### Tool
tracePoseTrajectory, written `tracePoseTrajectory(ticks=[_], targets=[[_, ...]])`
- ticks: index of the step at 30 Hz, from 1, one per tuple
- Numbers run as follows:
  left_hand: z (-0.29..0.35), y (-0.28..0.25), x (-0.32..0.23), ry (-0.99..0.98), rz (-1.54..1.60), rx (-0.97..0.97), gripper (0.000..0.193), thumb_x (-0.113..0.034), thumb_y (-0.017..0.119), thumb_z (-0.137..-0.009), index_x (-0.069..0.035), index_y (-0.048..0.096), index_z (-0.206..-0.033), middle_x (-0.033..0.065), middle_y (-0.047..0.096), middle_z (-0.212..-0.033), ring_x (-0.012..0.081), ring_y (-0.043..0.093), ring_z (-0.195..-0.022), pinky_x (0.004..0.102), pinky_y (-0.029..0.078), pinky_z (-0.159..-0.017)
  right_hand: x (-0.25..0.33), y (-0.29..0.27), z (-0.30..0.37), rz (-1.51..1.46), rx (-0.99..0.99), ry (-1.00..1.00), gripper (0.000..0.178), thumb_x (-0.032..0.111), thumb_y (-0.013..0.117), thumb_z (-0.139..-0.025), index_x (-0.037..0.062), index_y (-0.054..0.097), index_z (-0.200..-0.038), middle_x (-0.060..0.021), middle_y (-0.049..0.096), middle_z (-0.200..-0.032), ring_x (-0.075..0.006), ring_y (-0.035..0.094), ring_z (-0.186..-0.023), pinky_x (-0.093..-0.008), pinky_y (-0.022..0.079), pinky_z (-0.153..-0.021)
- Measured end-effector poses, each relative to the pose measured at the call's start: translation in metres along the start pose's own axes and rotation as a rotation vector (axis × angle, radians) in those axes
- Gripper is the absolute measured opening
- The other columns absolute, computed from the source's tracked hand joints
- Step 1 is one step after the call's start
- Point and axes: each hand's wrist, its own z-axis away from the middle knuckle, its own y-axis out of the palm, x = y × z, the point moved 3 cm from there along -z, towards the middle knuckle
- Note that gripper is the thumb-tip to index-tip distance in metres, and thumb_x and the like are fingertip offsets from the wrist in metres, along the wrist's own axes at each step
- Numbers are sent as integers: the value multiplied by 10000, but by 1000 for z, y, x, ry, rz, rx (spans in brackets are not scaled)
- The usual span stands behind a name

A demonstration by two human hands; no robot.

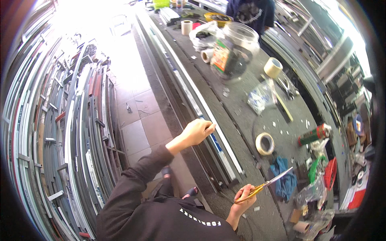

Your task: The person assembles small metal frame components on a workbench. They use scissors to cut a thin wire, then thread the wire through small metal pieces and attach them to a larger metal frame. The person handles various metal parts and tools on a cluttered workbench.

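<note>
My left hand (195,132) is over the long metal profiles, its fingers curled together. Whatever may be in that grip is too small or hidden to make out. Under and beside it runs a white profile (193,90) with blue-and-white film (216,142) along part of its length. A darker profile (203,160) lies alongside. My right hand (243,199), close to the profiles' near end, grips yellow-handled scissors (263,186). Their blades point away to the right, over a blue cloth (283,176). A roll of tape (265,143) lies on the bench between my hands and the far side.
The dark bench (257,219) also bears a spray can (314,135), a clear plastic jar (237,52), more tape rolls (273,67) and plastic bags (261,96). Racks of metal profiles (76,152) stand left of the tiled floor. Another person (251,12) stands across the bench.
</note>
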Motion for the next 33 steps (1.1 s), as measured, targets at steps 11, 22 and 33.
tracePoseTrajectory(ticks=[11,22,33], targets=[[181,-163,284,-881,1519,39,407,-406,360,-995,-99,517,-779,-7,484,-722,77,268,-461,219,233,-433,12,362,40,-228,1049,131,274,219,752,-890,19,637,-743,0,594,-614,-49,503,-502,-216,353,-449],[216,-203,607,-1268,942,-428,443,-393,448,-982,-67,594,-720,42,592,-674,135,497,-521,275,392,-491,-217,804,55,278,1285,728,340,382,708,-914,101,618,-745,22,510,-542,-85,423,-412,-269,307,-394],[67,-372,815,-1088,110,101,506,-541,515,-942,-102,763,-981,159,735,-919,327,696,-933,416,517,-851,-357,1104,-75,1443,1796,-413,348,361,720,-769,71,737,-960,-113,737,-875,-264,727,-825,-418,561,-722]])
